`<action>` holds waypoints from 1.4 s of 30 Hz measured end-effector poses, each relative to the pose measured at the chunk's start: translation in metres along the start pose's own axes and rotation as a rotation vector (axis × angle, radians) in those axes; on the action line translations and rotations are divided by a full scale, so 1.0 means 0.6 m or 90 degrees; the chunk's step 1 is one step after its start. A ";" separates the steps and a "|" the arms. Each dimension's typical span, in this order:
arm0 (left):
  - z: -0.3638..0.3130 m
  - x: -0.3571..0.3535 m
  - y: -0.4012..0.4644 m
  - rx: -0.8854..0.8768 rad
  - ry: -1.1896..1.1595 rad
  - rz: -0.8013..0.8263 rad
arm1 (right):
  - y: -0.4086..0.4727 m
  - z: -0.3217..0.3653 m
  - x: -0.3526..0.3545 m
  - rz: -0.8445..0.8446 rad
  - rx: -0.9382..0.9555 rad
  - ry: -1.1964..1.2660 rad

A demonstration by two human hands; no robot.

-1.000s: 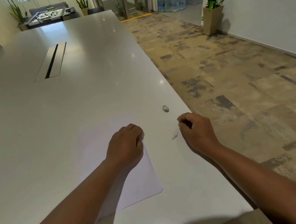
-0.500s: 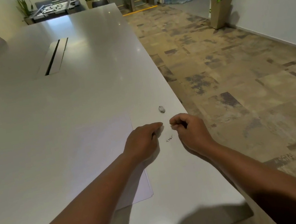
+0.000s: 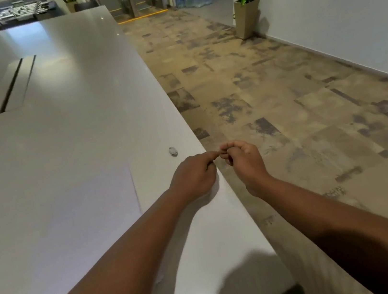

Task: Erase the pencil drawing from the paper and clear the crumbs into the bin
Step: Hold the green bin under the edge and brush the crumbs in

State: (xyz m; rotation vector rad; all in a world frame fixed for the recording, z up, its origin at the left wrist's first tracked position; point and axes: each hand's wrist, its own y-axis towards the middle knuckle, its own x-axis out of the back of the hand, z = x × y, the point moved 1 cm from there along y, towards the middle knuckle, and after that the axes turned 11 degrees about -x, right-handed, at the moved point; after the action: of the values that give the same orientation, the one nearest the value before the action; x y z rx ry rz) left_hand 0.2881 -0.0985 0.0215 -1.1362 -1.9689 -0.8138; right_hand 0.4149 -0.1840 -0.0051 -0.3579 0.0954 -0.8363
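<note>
From the head camera, a long, shiny white bench (image 3: 67, 145) runs from near to far on the left side. A white sheet of paper (image 3: 90, 202) lies flat on it, near the person, and the left arm crosses over its near corner. A small grey eraser lump (image 3: 173, 151) sits on the bench just past the paper, close to the right edge.

The left hand (image 3: 193, 176) is over the bench edge, with its fingers curled and one finger poking out to the right. The right hand (image 3: 243, 158) is just off the edge, above the brown patchy floor (image 3: 281, 98). Its fingers are curled in and the fingertips are pressed together. The two hands nearly touch at the fingertips. I cannot tell if either hand holds any crumbs, they are too small to see.

Far away on the right, a green plant in a tall tan pot (image 3: 247, 16) stands by the white wall (image 3: 344, 11).
</note>
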 end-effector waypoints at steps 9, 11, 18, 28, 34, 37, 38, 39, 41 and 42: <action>-0.053 -0.118 0.159 0.185 -0.064 -0.037 | 0.147 -0.019 0.131 0.123 -0.092 -0.082; -0.056 -0.155 0.196 0.256 -0.074 -0.079 | 0.191 -0.021 0.163 0.164 -0.105 -0.119; -0.025 -0.250 0.249 0.485 -0.191 -0.221 | 0.296 -0.046 0.201 0.212 -0.144 -0.208; 0.164 -0.527 0.239 0.680 -0.248 -0.204 | 0.474 -0.313 0.191 0.236 -0.251 -0.243; 0.331 -0.735 0.161 0.789 -0.277 -0.129 | 0.552 -0.573 0.180 0.234 -0.340 -0.244; 0.401 -0.823 0.113 0.838 -0.248 -0.119 | 0.586 -0.691 0.176 0.239 -0.366 -0.244; 0.423 -0.856 0.098 0.846 -0.254 -0.125 | 0.598 -0.729 0.175 0.238 -0.369 -0.251; 0.443 -0.887 0.080 0.854 -0.260 -0.129 | 0.607 -0.766 0.174 0.238 -0.371 -0.261; 0.474 -0.940 0.052 0.869 -0.277 -0.140 | 0.626 -0.835 0.171 0.238 -0.372 -0.270; 0.484 -0.961 0.041 0.876 -0.296 -0.149 | 0.633 -0.860 0.175 0.239 -0.373 -0.278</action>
State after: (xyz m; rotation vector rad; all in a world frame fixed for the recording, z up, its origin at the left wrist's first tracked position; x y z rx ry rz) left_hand 0.4408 -0.1155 -0.6056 -0.2303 -2.2989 0.7794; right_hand 0.6397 -0.1692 -0.6142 -1.0326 -0.0030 -0.3299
